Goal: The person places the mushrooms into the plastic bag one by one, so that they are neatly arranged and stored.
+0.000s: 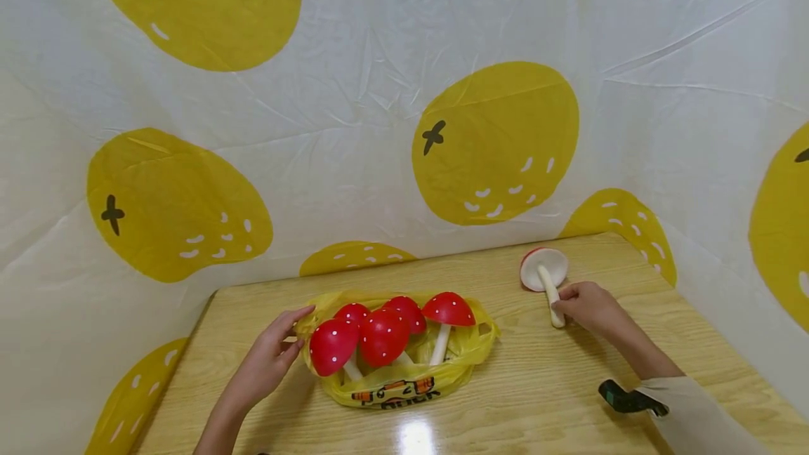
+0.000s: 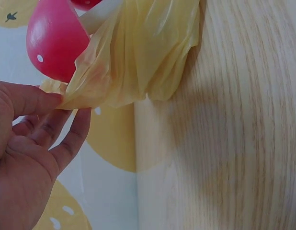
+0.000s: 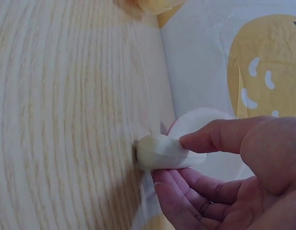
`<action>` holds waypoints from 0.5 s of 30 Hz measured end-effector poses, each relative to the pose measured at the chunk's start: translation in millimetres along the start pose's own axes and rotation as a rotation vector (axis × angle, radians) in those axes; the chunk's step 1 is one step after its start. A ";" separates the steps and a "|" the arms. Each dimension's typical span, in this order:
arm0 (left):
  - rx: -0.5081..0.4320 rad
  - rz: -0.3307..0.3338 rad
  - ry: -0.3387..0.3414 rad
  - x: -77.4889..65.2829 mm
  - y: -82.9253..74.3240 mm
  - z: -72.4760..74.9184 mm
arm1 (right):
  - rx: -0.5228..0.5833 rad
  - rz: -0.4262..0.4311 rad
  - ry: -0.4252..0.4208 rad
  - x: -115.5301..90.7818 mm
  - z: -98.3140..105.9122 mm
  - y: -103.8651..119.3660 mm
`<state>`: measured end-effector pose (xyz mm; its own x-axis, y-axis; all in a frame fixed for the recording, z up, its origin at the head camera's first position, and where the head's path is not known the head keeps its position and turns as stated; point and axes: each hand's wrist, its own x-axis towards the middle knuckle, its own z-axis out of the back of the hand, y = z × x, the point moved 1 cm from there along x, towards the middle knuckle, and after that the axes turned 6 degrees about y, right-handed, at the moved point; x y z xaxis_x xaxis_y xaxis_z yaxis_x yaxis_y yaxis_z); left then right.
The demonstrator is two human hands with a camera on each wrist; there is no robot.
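Note:
A yellow plastic bag point(image 1: 464, 364) with printed lettering lies open on the table, holding several toy mushrooms point(image 1: 384, 337) with white-dotted red caps and pale stems. At the bag's left edge my left hand point(image 1: 268, 357) pinches the thin plastic between thumb and fingers; the left wrist view shows the gathered bag rim point(image 2: 90, 91) there. Off to the right, another mushroom point(image 1: 551, 293) lies with its white underside facing me and its stem pointing toward me. My right hand point(image 1: 590, 307) pinches that stem near its lower end point(image 3: 160, 151), thumb on one side and fingers on the other.
The wooden table point(image 1: 518, 399) ends at a white cloth point(image 1: 354, 195) printed with yellow fruit, which hangs behind and at both sides. A dark green band point(image 1: 632, 399) sits by the right sleeve.

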<state>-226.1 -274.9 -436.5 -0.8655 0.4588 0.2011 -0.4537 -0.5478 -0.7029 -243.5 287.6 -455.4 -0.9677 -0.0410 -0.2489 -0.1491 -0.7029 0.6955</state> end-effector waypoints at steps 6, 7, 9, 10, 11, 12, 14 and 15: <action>-0.016 0.012 -0.002 -0.7 -0.2 -0.5 | 0.039 -0.011 0.003 3.8 -0.2 -1.7; -0.016 0.013 -0.001 -0.9 -0.2 -0.7 | 0.044 -0.008 -0.002 4.6 -0.3 -1.9; -0.017 0.019 0.001 -1.1 0.2 -1.0 | 0.058 0.007 -0.013 5.9 -0.5 -1.3; -0.015 0.022 0.001 -1.3 0.3 -1.0 | 0.072 0.014 -0.013 6.6 -0.6 -0.8; -0.013 0.032 -0.001 -1.5 0.5 -1.0 | 0.086 0.022 -0.011 7.0 -0.8 0.2; -0.010 0.041 -0.001 -1.7 0.7 -0.8 | 0.102 0.026 -0.008 7.5 -0.9 1.3; -0.006 0.057 -0.003 -2.0 1.0 0.0 | 0.133 0.042 0.003 7.1 -1.4 4.9; -0.003 0.054 -0.006 -2.2 1.3 0.4 | 0.148 0.046 0.004 6.6 -1.6 7.2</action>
<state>-224.9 -276.9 -437.7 -0.8899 0.4244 0.1670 -0.4058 -0.5694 -0.7149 -250.6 281.2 -453.2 -0.9734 -0.0743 -0.2168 -0.1329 -0.5879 0.7979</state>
